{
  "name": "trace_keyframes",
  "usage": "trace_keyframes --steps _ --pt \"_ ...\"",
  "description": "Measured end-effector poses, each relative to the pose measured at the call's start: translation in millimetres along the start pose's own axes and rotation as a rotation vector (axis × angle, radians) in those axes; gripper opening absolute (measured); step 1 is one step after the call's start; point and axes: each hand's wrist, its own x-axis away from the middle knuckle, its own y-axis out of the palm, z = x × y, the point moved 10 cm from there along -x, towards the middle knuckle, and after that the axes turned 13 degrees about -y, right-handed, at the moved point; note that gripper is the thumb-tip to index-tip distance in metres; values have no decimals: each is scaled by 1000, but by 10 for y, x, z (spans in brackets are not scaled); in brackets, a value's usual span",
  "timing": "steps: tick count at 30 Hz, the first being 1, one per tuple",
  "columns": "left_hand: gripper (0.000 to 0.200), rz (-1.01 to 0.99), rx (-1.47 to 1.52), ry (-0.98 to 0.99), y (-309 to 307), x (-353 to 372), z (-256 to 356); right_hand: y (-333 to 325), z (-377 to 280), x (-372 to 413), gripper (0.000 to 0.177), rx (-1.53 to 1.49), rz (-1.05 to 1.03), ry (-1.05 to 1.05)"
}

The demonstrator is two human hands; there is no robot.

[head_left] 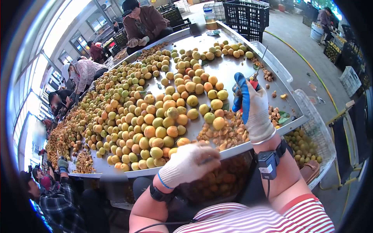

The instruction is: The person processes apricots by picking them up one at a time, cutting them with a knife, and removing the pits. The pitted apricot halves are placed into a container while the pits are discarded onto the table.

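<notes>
My right hand (254, 106), in a white glove with blue coated fingers, is raised over the right side of the metal table (237, 70). It is closed around a red-handled tool (254, 84) with a thin metal shaft pointing up and away. My left hand (192, 162), in a white knitted glove, hangs at the table's near edge, its fingers smeared by motion. Just beyond it lies a heap of split apricot pieces (229, 132). Whole apricots (159, 128), yellow-green to orange, spread widely across the table to the left. Below the left hand, a container of fruit (217, 178) is partly hidden.
More pieces and leaves (283, 116) lie along the table's right rim. A clear plastic crate of green fruit (301, 145) stands below on the right. Black crates (244, 17) are stacked at the far end. Several people work along the left side; one person (145, 23) sits at the far end.
</notes>
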Motion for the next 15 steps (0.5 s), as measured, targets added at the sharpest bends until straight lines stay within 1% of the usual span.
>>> trace_keyframes --steps 2,3,4,6,7,9,12,13,14,15 --pt "20 152 -19 -119 -155 -154 -177 -59 18 -45 30 22 9 8" --pt "22 181 15 -222 -215 -215 -273 -85 51 -50 26 43 1 27" --pt "23 274 14 -175 -292 -284 -328 -81 30 -35 26 33 -7 21" --pt "23 323 34 -243 -364 -464 -524 -108 70 34 22 105 -6 84" --pt "22 389 -61 -215 -459 -539 -488 -68 64 104 20 31 28 110" --pt "25 391 -37 -236 -578 -846 -657 -12 121 193 20 -23 43 172" --pt "30 438 -91 -256 -910 -1328 -655 29 188 228 21 -65 43 219" --pt "34 450 -261 -211 -1017 -1560 -595 24 177 216 21 -68 42 224" --pt "40 367 -366 -335 -1040 -1777 -718 17 165 199 21 -72 41 230" --pt "41 399 -414 -302 -1092 -1985 -772 13 122 174 21 -69 43 223"
